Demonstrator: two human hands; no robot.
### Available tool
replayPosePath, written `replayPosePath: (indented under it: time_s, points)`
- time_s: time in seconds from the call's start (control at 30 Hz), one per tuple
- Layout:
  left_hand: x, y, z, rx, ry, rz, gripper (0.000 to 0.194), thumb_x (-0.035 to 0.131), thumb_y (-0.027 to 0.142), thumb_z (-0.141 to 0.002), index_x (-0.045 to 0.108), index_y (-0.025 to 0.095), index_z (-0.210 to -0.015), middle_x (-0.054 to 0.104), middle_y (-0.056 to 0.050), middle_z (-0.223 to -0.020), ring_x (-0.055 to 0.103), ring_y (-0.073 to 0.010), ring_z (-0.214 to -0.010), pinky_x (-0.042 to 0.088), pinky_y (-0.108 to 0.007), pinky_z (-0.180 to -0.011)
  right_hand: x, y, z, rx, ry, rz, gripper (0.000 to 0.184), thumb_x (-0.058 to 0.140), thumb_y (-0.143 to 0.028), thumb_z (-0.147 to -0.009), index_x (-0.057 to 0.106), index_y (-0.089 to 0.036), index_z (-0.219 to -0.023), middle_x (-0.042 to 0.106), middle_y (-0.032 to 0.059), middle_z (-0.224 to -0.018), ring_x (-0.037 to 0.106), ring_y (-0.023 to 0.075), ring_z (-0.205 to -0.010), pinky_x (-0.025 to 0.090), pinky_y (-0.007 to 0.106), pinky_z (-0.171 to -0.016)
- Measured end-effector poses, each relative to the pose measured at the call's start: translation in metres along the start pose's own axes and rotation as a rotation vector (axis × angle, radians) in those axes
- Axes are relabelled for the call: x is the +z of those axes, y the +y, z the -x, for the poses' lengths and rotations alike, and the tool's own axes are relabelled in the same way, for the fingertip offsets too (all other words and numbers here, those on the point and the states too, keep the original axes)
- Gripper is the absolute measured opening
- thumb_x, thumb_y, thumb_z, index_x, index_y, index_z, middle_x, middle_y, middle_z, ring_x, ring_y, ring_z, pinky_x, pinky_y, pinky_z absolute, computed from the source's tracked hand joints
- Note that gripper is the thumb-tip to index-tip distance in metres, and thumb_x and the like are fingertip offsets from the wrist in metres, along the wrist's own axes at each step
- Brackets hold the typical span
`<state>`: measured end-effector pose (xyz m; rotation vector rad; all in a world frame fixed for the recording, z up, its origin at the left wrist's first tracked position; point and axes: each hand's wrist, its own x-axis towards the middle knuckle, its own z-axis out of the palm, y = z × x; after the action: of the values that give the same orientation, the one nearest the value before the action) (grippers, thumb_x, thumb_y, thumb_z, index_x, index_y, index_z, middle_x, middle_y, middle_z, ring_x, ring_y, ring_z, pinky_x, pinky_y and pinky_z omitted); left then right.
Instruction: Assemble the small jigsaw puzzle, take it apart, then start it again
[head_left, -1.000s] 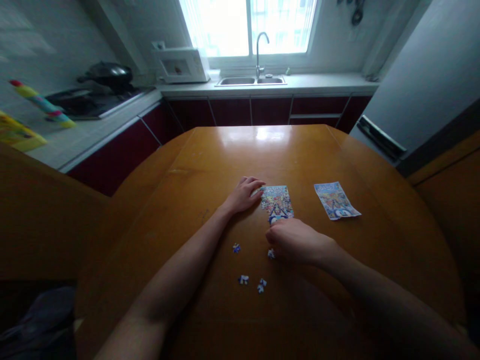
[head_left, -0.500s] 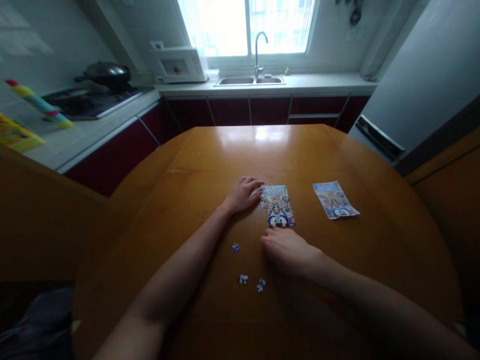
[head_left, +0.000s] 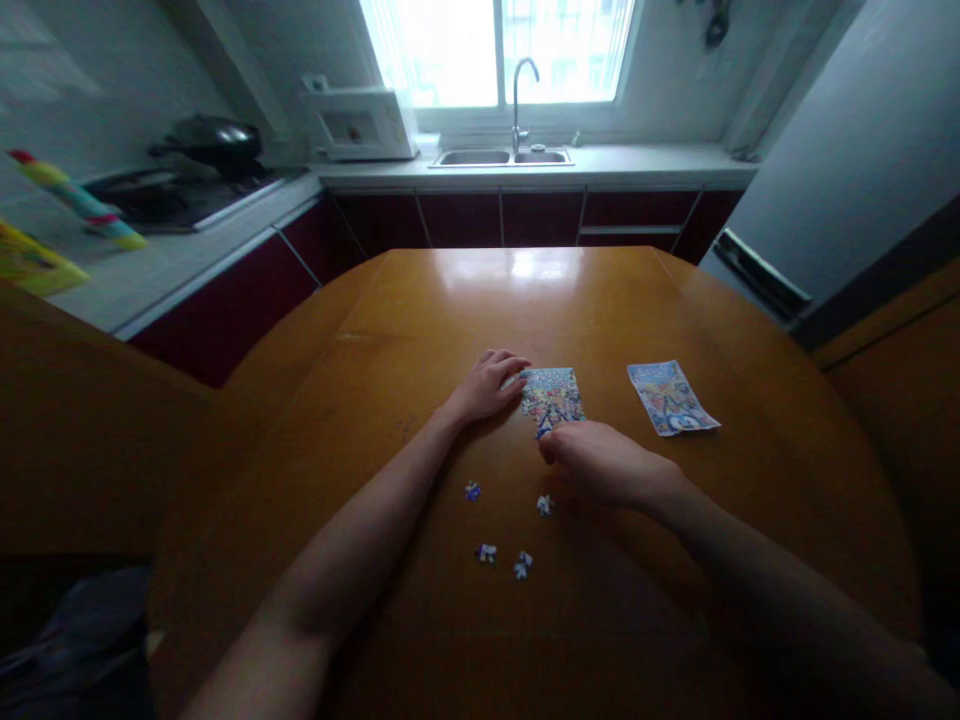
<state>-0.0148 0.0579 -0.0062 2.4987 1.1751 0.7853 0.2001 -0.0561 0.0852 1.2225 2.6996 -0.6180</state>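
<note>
Puzzle, mostly joined, lies flat mid surface, well apart from the far edge. L hand rests at its L edge, palm down, fingers loosely spread, thumb & fingertips by the puzzle's upper L corner, nothing seen in grip. R hand covers the near R corner, fingers curled down & nearly closed; can't tell if it has a pc.

4 loose pcs nearer the wearer: blue pc on the L, white pc just below R hand, two-tone pc & pale pc lowest. Pic sheet lies R of puzzle, toward the surface's R edge.

Room: kitchen w/ sink under window, microwave & dark pot to the L, fridge R.
</note>
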Motion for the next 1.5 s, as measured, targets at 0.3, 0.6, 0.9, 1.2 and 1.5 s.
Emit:
replayPosePath:
  time_s: [0.3,0.6,0.9,1.2,1.5]
  points:
    - [-0.001,0.001,-0.001,0.010,-0.002,-0.007,0.030,0.055,0.036,-0.098,0.066,0.022,-0.122,0.066,-0.007,-0.117,0.053,-0.0242,-0.114,0.046,-0.041,-0.103,0.013,-0.021,0.000,-0.070,-0.102,0.059,0.015,0.059,-0.012,-0.082,0.071,-0.014,-0.092,0.074,0.0138,-0.098,0.069,0.0250,-0.091,0.047,0.028,-0.072]
    - [-0.002,0.002,0.000,0.005,-0.009,-0.007,0.030,0.055,0.036,-0.097,0.067,0.022,-0.121,0.065,-0.007,-0.117,0.053,-0.0243,-0.113,0.045,-0.041,-0.104,0.021,-0.024,-0.001,-0.182,-0.111,0.093,0.016,0.054,-0.010,-0.087,0.070,-0.011,-0.093,0.070,0.0153,-0.099,0.067,0.0234,-0.087,0.048,0.031,-0.076]
    - [-0.001,0.000,0.000,0.008,-0.010,-0.005,0.029,0.057,0.036,-0.096,0.068,0.022,-0.120,0.065,-0.007,-0.117,0.053,-0.0244,-0.113,0.046,-0.041,-0.104,0.028,-0.023,0.001,-0.187,-0.044,0.062,0.017,0.049,-0.012,-0.093,0.063,-0.012,-0.103,0.070,0.0115,-0.092,0.065,0.0220,-0.082,0.047,0.031,-0.073]
    - [0.000,0.001,0.000,0.015,-0.004,-0.002,0.029,0.057,0.036,-0.096,0.068,0.023,-0.119,0.065,-0.006,-0.117,0.053,-0.0240,-0.113,0.046,-0.041,-0.104,0.032,-0.021,-0.001,-0.161,0.028,0.019,0.018,0.051,-0.010,-0.091,0.061,-0.012,-0.107,0.067,0.0131,-0.102,0.064,0.0228,-0.092,0.048,0.032,-0.082]
    - [-0.001,0.001,0.000,0.006,-0.013,-0.001,0.029,0.056,0.037,-0.097,0.069,0.023,-0.118,0.065,-0.006,-0.116,0.053,-0.0239,-0.112,0.046,-0.040,-0.104,0.037,-0.037,-0.003,-0.088,-0.057,0.010,0.026,0.049,-0.003,-0.087,0.062,-0.009,-0.110,0.066,0.0162,-0.106,0.064,0.0246,-0.094,0.048,0.034,-0.083]
